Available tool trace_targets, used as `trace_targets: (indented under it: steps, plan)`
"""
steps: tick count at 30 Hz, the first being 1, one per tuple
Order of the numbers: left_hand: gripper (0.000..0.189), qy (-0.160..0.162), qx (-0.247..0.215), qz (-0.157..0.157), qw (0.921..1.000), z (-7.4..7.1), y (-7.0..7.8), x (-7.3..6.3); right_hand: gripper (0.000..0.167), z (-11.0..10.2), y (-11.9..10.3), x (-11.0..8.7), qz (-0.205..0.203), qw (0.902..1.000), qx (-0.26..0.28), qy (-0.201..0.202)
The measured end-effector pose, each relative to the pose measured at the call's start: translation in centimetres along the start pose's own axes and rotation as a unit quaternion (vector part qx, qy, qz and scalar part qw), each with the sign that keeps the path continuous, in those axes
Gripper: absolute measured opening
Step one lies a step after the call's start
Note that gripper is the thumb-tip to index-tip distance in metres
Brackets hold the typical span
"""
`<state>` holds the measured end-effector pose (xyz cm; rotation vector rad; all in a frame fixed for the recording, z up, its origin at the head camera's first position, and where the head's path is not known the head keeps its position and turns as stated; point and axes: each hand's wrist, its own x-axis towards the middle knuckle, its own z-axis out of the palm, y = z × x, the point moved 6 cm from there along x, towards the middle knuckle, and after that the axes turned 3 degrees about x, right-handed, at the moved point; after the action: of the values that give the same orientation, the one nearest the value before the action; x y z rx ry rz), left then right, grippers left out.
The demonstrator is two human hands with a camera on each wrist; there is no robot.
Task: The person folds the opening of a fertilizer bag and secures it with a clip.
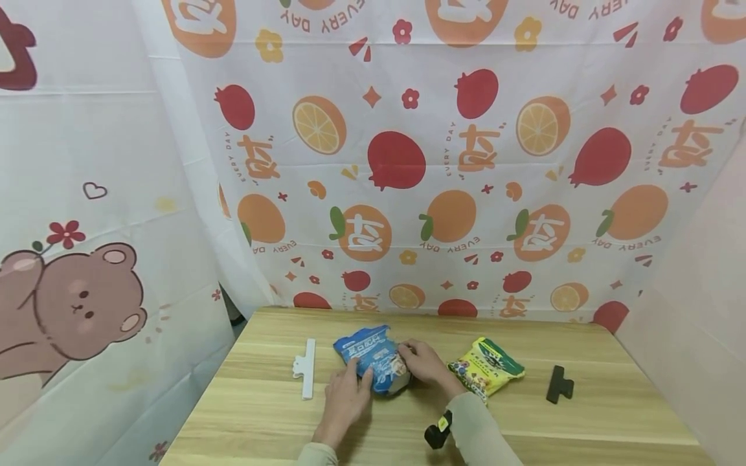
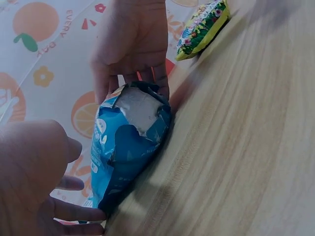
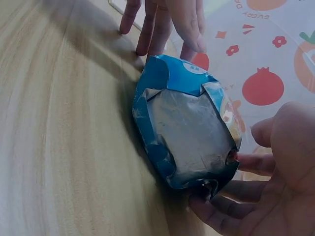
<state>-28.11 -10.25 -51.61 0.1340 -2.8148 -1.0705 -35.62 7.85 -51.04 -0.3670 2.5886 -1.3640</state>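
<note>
A blue snack bag [image 1: 373, 356] lies on the table between both hands. Its near end, ragged at the edges, shows a silvery surface, seen large in the right wrist view on the same blue bag [image 3: 192, 132]. My left hand [image 1: 346, 395] touches the bag's left near side with spread fingers; in the left wrist view its thumb stands apart from the bag. On the right side, my right hand [image 1: 428, 362] has its fingers against the bag's edge. Its thumb [image 3: 263, 132] is clear of the bag in the right wrist view.
To the left lies a white bag clip [image 1: 307, 369]. A yellow and green snack bag [image 1: 488, 369] sits just right of my right forearm, and a black bag clip [image 1: 559, 384] lies farther right. A printed curtain [image 1: 402, 213] hangs behind the wooden table [image 1: 618, 421].
</note>
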Motion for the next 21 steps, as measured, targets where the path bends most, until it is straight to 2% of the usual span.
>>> trace_targets:
  steps: [6,10,16,21]
  plan:
    - [0.051,-0.003,-0.033,0.001,0.9995,-0.2,-0.1,0.1,0.040,-0.2,0.2,0.0,0.005,1.0000,0.007,0.000]
    - [0.047,-0.005,-0.099,-0.009,0.9950,-0.6,-0.2,0.4,0.039,-0.3,0.4,0.1,0.011,0.9990,0.042,-0.005]
    - [0.045,-0.024,-0.202,-0.058,0.9774,-1.0,-1.0,0.7,0.035,0.0,0.9,0.0,0.023,0.9934,0.108,-0.032]
    - [0.049,-0.047,-0.258,-0.077,0.9619,-0.9,-1.3,1.1,0.036,0.1,0.8,0.0,0.026,0.9916,0.120,-0.041]
